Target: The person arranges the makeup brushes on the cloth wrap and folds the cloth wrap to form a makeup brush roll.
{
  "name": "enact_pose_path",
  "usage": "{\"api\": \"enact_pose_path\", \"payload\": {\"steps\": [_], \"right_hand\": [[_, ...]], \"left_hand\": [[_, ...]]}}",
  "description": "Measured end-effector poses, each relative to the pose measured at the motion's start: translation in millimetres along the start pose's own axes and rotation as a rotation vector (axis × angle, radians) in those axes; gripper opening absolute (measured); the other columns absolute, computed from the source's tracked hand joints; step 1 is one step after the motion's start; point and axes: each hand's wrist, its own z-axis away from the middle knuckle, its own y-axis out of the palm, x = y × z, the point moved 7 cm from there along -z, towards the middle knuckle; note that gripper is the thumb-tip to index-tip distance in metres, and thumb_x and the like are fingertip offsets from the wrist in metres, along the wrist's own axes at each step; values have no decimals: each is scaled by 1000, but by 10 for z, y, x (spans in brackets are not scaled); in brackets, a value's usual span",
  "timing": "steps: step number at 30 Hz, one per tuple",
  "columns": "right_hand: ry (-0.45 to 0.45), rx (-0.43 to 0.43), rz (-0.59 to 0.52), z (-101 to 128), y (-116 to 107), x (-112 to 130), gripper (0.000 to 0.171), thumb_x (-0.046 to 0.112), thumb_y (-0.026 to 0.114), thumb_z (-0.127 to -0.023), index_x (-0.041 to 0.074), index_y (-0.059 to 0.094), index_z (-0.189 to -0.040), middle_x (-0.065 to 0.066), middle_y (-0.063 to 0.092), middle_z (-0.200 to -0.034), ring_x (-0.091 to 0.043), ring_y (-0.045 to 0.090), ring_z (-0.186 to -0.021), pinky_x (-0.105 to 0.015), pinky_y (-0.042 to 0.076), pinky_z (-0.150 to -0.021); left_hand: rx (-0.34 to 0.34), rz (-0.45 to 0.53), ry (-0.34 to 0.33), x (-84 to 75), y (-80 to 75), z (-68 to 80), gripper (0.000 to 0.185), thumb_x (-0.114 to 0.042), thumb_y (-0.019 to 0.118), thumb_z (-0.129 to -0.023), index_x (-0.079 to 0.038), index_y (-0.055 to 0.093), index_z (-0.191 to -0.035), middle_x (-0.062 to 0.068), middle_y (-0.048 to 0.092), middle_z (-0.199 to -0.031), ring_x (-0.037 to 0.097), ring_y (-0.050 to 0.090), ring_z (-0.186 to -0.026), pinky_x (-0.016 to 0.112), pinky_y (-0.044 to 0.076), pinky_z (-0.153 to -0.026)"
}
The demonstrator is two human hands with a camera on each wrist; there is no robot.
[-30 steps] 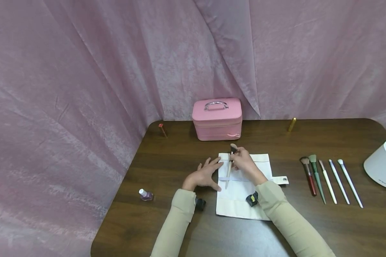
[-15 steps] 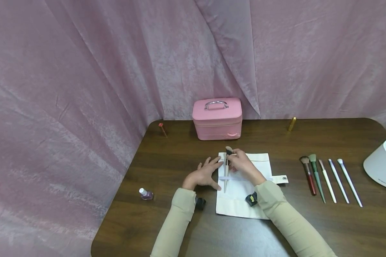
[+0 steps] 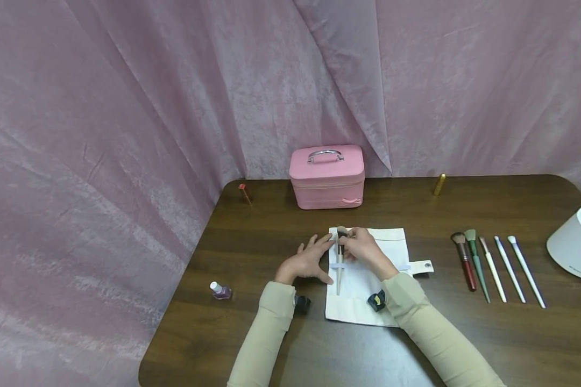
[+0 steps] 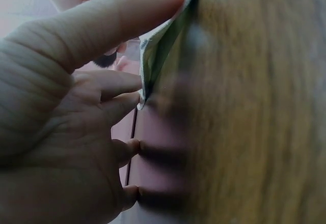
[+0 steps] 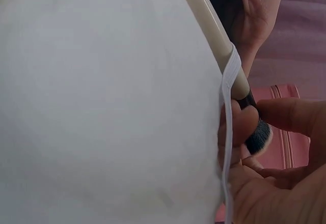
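A white cloth brush roll (image 3: 358, 303) lies unfolded on the table. My right hand (image 3: 366, 251) pinches a makeup brush (image 3: 339, 277) near its dark ferrule, by the roll's left edge. In the right wrist view the brush's cream handle (image 5: 209, 23) passes under a white elastic band (image 5: 232, 71). The brush's dark, light-tipped bristles (image 5: 260, 137) stick out past the right fingers. My left hand (image 3: 306, 264) is spread flat, its thumb and fingertips touching the roll's left edge, other fingers on the table.
Several makeup brushes, among them a green brush (image 3: 476, 266), lie in a row to the right. Behind the roll stands a pink case (image 3: 326, 180). A purple nail polish bottle (image 3: 220, 291), an orange tube (image 3: 244, 193), a gold tube (image 3: 439, 184) and a white lampshade-like object (image 3: 573, 247) surround it.
The right hand has shifted the brush left and toward the person, its handle sliding further along under the elastic. The left hand has stayed at the roll's edge.
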Motion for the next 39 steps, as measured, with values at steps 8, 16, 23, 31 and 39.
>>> {"api": "enact_pose_path", "payload": {"steps": [8, 16, 23, 31, 39], "right_hand": [[24, -31, 121, 41, -28, -4, 19, 13, 64, -92, 5, 59, -76, 2, 53, -55, -7, 46, -47, -21, 37, -47], [-30, -19, 284, 60, -17, 33, 39, 19, 63, -87, 16, 43, -53, 7, 35, -47, -8, 32, -44, -24, 27, -44], [-37, 8, 417, 66, 30, 15, 43, 24, 64, -89, 15, 45, -52, 6, 35, -49, -9, 32, -45, -24, 27, -45], [-23, 25, 487, 74, 65, 3, 44, 23, 66, -89, 16, 44, -51, 8, 31, -49, -8, 29, -45, -24, 25, -44], [-34, 30, 551, 97, 54, 57, 44, 25, 66, -90, 16, 46, -52, 7, 31, -49, -9, 29, -46, -25, 23, -44]], "left_hand": [[-5, 0, 2, 3, 6, -3, 105, -26, 90, -77, -12, 29, -161, -1, 9, -170, 32, -1, -155, 61, 3, -119], [-15, -2, 8, -14, -7, 14, 104, -26, 91, -77, -10, 30, -160, -1, 10, -170, 32, 1, -155, 61, 4, -119], [-10, -6, 10, 0, 8, 23, 106, -26, 91, -76, -10, 28, -161, 0, 11, -170, 32, 2, -154, 61, 5, -119], [-12, -8, 18, -4, 1, 23, 106, -25, 91, -76, -10, 29, -160, 1, 11, -170, 33, 2, -154, 62, 6, -119], [-15, -16, 13, -10, -20, 25, 106, -25, 92, -76, -10, 30, -160, 1, 11, -170, 32, 2, -154, 61, 6, -119]]}}
